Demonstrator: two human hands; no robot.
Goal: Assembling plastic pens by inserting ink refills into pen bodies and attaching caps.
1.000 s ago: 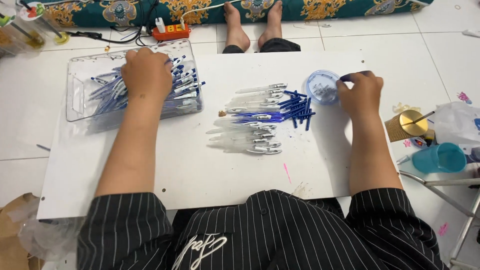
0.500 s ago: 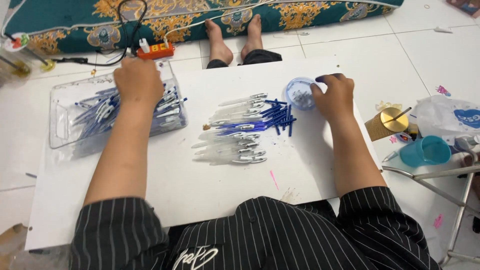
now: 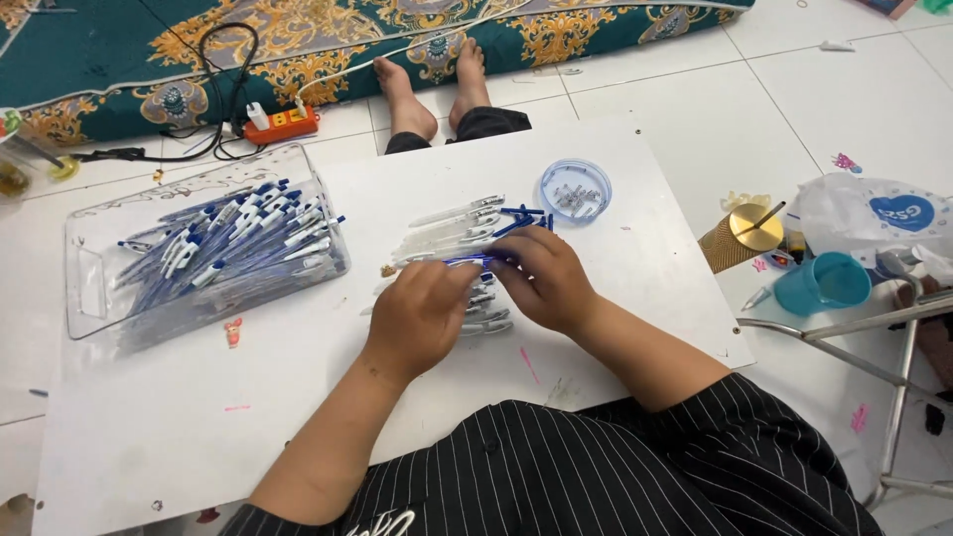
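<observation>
Both hands meet over a pile of pen parts [image 3: 459, 226] in the middle of a white board [image 3: 298, 397]. My left hand [image 3: 422, 316] and my right hand [image 3: 544, 281] pinch a blue pen piece [image 3: 469, 261] between their fingertips. Clear pen barrels and blue refills lie under and beyond the hands. A small round clear lid [image 3: 575, 189] with tiny metal parts sits just beyond my right hand. A clear plastic tray [image 3: 94, 288] full of finished blue-and-white pens stands at the left.
A blue cup [image 3: 820, 285], a gold-lidded tube [image 3: 745, 236] and a white plastic bag [image 3: 884, 213] lie on the tiled floor at right, by a metal frame [image 3: 864, 323]. An orange power strip [image 3: 281, 123] with cables and a patterned mattress [image 3: 149, 60] lie beyond. Bare feet [image 3: 432, 84] rest past the board.
My left hand left the pen tray and my right hand left the round lid; both came together over the pile in the middle. The camera view shifted.
</observation>
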